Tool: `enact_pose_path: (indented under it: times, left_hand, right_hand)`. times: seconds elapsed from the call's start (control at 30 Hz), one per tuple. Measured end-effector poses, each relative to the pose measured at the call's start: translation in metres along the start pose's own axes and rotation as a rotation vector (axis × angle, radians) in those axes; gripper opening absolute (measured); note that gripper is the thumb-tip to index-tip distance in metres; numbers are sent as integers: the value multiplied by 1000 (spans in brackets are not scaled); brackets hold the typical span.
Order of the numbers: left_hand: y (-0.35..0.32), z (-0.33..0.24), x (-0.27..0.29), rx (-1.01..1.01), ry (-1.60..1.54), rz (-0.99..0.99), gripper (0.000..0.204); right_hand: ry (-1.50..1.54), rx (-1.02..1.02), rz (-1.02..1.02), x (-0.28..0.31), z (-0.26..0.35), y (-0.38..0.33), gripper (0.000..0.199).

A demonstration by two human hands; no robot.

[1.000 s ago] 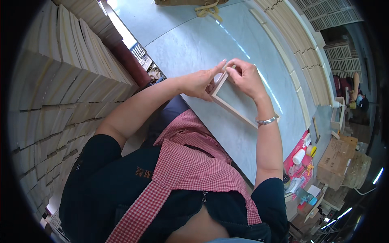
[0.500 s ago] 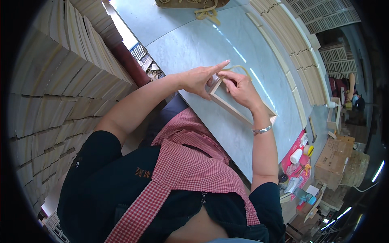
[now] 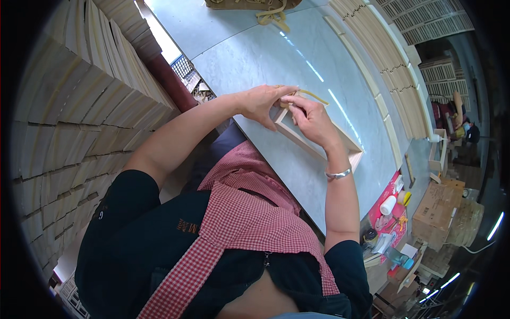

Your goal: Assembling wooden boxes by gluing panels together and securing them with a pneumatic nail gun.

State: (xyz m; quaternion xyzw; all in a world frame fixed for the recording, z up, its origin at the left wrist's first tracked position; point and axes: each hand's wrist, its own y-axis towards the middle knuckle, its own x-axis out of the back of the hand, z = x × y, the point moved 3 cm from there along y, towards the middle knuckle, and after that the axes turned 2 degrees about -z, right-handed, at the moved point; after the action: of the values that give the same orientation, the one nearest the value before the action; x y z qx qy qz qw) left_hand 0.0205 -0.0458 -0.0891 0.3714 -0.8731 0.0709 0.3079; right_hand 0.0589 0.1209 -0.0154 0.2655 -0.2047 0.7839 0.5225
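Note:
A shallow rectangular wooden frame (image 3: 304, 142) stands at a slant on the pale table near its front edge. My left hand (image 3: 261, 103) grips the frame's far left corner, thumb on the near side and fingers over the top. At that same corner my right hand (image 3: 312, 119) is closed in a pinch on a narrow yellowish strip (image 3: 314, 96). The strip's free end sticks out to the right beyond my fingers. Most of the strip's other end and the corner itself are hidden behind both hands.
More strips (image 3: 273, 18) hang from a brown bag-like container (image 3: 252, 4) at the far edge. Rows of wooden slats (image 3: 385, 69) line the right side. A white bottle (image 3: 388, 205) and small tools lie at the right. Stacked wooden pieces (image 3: 69, 111) rise at my left.
My right hand has drawn slightly left and closer to my left hand. The strip's loop has flattened into a nearly straight end. My left fingers have come down over the corner.

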Motion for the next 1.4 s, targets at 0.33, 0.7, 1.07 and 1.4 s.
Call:
enact_pose_path:
  times: [0.33,0.7,1.07,1.4]
  left_hand:
    - [5,4,-3,-41,220,-61,101]
    - [3,2,6,5,285,10,105]
    - [2,0,4,45,315,37,106]
    - [-15,-8,-3,-104,477,-101,73]
  right_hand:
    - [-483,-50,-100,-53,59,-59,19]
    - [-558,-268,-609,45,-55,-236,19]
    - [-318,-406,-286,114,-134,-207,63]
    - [-366,-106,-507,67,-131,-208,68]
